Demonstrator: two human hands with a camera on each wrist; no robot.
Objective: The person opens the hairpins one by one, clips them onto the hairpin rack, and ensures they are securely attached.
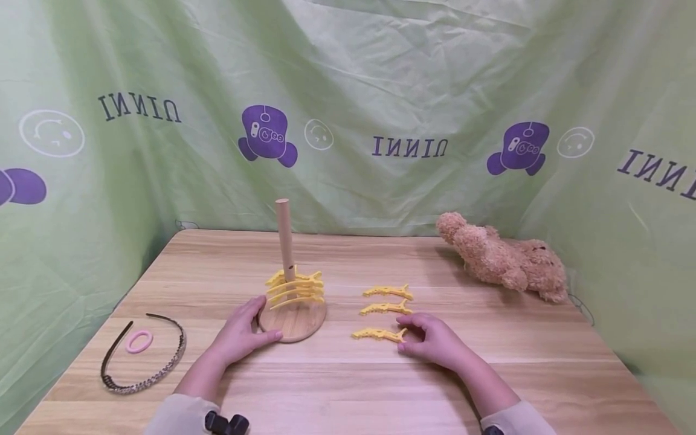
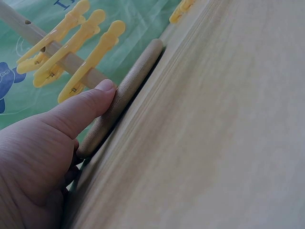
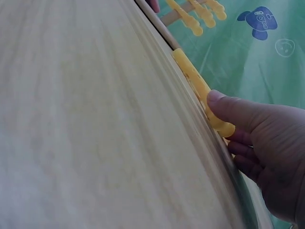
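A wooden stand (image 1: 285, 241) rises from a round base (image 1: 296, 329), and yellow hair clips (image 2: 100, 47) hang on its post. My left hand (image 1: 241, 332) grips the near left edge of the base, its thumb on the rim in the left wrist view. Three more yellow alligator hair clips lie in a column to the right of the stand. At the tail of the nearest clip (image 1: 377, 334) is my right hand (image 1: 435, 343), thumb and fingers curled on either side of it. The right wrist view shows the thumb against this clip (image 3: 193, 78).
A dark headband (image 1: 144, 383) lies at the left of the table, with a pink ring (image 1: 139, 342) inside its curve. A brown plush toy (image 1: 502, 260) lies at the back right. Green printed cloth (image 1: 353, 90) surrounds the wooden table (image 1: 337, 399).
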